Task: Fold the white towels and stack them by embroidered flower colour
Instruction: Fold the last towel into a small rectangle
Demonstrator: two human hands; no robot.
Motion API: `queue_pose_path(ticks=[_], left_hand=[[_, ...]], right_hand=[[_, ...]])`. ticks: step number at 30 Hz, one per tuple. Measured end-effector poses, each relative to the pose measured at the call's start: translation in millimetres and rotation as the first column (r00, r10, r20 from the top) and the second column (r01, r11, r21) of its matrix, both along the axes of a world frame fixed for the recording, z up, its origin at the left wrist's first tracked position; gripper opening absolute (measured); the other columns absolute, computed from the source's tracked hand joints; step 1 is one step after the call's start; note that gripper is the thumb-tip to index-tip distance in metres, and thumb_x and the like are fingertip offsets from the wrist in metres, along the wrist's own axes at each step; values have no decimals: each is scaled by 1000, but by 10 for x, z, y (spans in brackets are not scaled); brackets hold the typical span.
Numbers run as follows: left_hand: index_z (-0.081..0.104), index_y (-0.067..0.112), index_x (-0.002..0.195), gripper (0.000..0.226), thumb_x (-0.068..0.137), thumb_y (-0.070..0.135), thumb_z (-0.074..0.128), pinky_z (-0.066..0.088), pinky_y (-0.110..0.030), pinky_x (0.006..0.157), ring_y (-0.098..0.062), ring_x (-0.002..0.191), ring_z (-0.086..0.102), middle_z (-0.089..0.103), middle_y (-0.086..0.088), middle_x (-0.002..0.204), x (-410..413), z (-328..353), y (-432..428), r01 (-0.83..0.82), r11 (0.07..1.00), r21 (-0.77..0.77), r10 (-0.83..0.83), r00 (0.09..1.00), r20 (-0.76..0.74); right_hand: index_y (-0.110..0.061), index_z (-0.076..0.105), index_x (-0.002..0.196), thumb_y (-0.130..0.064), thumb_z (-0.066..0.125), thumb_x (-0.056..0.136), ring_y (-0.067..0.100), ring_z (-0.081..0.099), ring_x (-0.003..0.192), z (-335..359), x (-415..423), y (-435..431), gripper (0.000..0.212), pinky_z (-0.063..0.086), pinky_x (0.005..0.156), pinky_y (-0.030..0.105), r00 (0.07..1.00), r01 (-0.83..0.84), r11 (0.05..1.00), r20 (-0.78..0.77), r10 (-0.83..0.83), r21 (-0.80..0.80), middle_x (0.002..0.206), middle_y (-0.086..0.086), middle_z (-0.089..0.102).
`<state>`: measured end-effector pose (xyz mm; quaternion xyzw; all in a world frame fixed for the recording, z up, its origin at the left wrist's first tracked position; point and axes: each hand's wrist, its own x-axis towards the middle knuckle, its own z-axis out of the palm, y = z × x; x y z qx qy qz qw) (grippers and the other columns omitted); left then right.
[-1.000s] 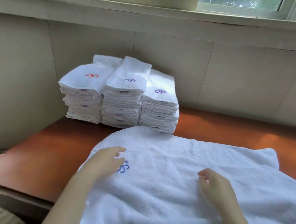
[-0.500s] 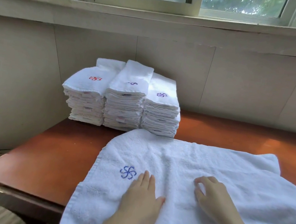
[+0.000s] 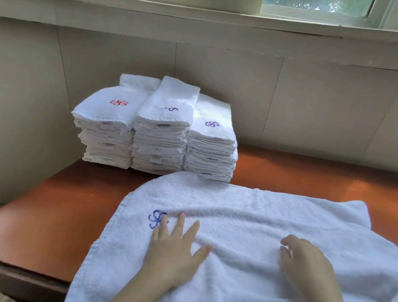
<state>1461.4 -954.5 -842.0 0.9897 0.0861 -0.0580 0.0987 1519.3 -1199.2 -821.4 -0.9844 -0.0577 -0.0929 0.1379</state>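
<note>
Since half a second ago the flat, released left hand (image 3: 174, 251) has slid up to the blue embroidered flower (image 3: 156, 218) of the white terry towel (image 3: 260, 214) spread on the reddish-brown wooden table (image 3: 46, 206), probably smoothing it, while the loosely bent, empty right hand (image 3: 304, 268) steadies it.
</note>
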Motion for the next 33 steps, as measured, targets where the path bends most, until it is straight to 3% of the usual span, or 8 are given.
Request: queue_pose_path(ticks=[10,14,20,22,24,28,31,33], left_hand=[[3,48,148,68,87,75,9,-10,-55,113,-35,146,-13,-10,6,160,159,-28,67,-97,995,37,96,995,31],[5,47,149,66,89,73,13,-5,-54,114,-34,146,-9,-8,8,161,278,74,282,-121,992,33,121,993,7],[12,41,150,65,91,70,14,15,-50,113,-29,147,8,2,7,161,193,255,662,-239,961,141,249,967,-53],[27,29,147,55,98,54,23,25,-43,112,-29,141,25,22,-2,156,139,387,439,-282,940,192,294,955,-40],[43,20,135,41,99,38,34,32,-36,109,-25,131,39,43,-2,143,73,457,68,-113,987,115,105,992,73],[32,29,147,62,92,53,49,14,-24,116,-7,140,21,32,16,149,-196,306,-424,411,849,-333,-365,911,193],[21,34,149,74,86,55,54,18,-23,114,-5,140,22,28,20,150,-195,138,-385,454,885,-108,-416,872,256],[29,33,146,59,91,31,49,32,-25,106,-9,134,35,38,16,146,-133,156,-368,346,937,-40,-313,887,339]], right_hand=[[-16,55,82,-21,36,97,21,57,81,34,-239,10,24,35,70,32,992,45,993,122,-32,-109,84,-1,62],[-26,65,97,-39,63,86,18,59,102,33,-575,129,18,39,99,44,965,-179,977,172,197,-116,102,-8,63],[-33,68,73,-60,78,51,9,68,79,-92,-967,204,36,55,79,46,867,-317,913,313,388,-255,76,-16,62],[-26,62,59,-47,87,44,8,64,63,-75,-901,270,36,58,73,38,883,-265,932,327,337,-247,62,-13,58],[-20,56,55,-22,89,34,12,57,49,-44,-795,337,39,51,57,20,909,-219,956,314,273,-196,52,-8,53],[-15,44,100,-17,50,93,22,62,88,44,-557,341,10,31,61,29,979,-149,983,158,131,106,94,1,64],[-19,40,112,-30,49,94,25,58,102,25,-437,217,23,36,71,32,974,-227,939,31,226,258,111,0,61],[-22,41,126,-32,56,89,25,56,106,43,-420,144,41,39,78,34,950,-296,942,-53,307,158,118,-1,54]])
